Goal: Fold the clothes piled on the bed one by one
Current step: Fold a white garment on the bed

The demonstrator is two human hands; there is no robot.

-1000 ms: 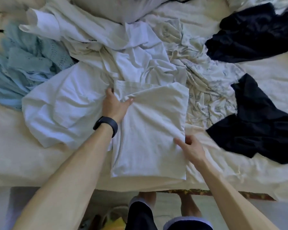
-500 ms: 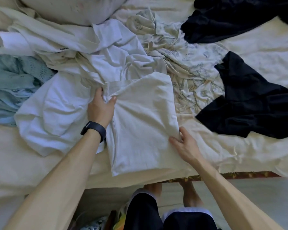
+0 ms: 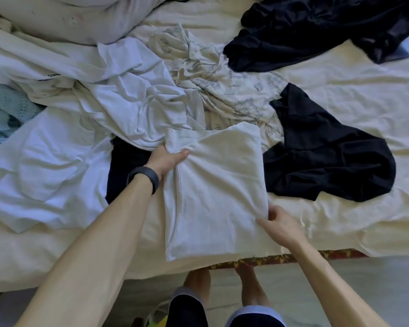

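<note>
A half-folded white garment (image 3: 216, 192) lies near the bed's front edge, a narrow upright rectangle. My left hand (image 3: 167, 159), with a black band on the wrist, grips its upper left corner, thumb on top and fingers tucked under the cloth. At the garment's right edge, low down, my right hand (image 3: 278, 223) pinches the fabric between thumb and fingers. Behind it the pile holds crumpled white clothes (image 3: 132, 95) and a cream printed garment (image 3: 224, 86).
A black garment (image 3: 326, 159) lies just right of the folded piece, another black one (image 3: 316, 29) at the back right. A dark cloth (image 3: 123, 166) shows beside my left wrist, a white shirt (image 3: 45, 168) to the left, pale blue fabric (image 3: 5, 112) far left. The bed's cream sheet (image 3: 340, 232) ends at the front edge.
The white garment has been dragged to the right, which uncovered a dark cloth under its left side. Both hands kept their hold and moved with it.
</note>
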